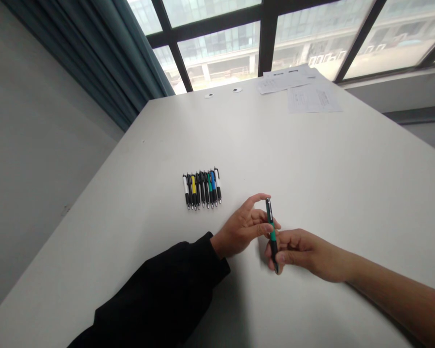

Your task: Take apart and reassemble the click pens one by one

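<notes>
Green-and-black retractable pen (271, 235) held near upright over the white table (311, 159), between both hands. Right hand (297, 253): fingers closed on lower barrel. Left hand (241, 227): fingers curled, tips against upper barrel. Row of multicolored pens (202, 190) lies left of hands, side by side. Printed papers (311, 99) near far edge.

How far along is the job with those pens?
Already done: a neat row of pens lies side by side on the white table. In hand: one green-and-black pen is held upright by the left hand and right hand. Left: the row of pens, which neither hand touches.
</notes>
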A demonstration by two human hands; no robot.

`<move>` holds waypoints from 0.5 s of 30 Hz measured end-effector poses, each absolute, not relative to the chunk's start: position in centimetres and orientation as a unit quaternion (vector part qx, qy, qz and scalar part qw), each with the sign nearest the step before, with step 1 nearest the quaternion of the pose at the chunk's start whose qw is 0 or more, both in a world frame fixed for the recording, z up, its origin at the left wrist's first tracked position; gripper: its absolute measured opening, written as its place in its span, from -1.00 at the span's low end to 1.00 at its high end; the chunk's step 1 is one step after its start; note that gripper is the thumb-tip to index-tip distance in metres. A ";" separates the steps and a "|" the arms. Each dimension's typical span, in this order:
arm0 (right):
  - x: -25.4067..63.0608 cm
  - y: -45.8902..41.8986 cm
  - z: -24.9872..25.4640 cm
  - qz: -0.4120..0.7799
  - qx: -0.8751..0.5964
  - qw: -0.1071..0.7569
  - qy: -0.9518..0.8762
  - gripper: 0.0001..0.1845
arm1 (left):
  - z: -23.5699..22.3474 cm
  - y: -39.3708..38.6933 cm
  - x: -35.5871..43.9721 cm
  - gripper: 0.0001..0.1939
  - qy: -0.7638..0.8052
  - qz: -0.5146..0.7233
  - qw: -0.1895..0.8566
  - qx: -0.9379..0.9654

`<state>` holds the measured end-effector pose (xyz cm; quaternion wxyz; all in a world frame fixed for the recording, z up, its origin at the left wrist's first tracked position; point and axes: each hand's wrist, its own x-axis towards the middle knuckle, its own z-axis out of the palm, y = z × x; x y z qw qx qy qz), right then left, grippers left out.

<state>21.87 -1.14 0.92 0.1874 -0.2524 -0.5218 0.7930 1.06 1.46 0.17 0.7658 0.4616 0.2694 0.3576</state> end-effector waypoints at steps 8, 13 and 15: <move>21.9 -1.1 0.9 0.789 -0.255 0.179 -0.530 -0.71 | 0.3 1.3 1.1 -0.33 0.288 0.364 0.767 0.442; 21.9 -1.2 0.8 0.799 -0.267 0.178 -0.509 -0.72 | 0.2 1.2 1.2 -0.29 0.312 0.376 0.750 0.446; 21.8 -1.2 0.8 0.800 -0.265 0.176 -0.509 -0.71 | 0.1 1.3 1.1 -0.30 0.309 0.372 0.754 0.445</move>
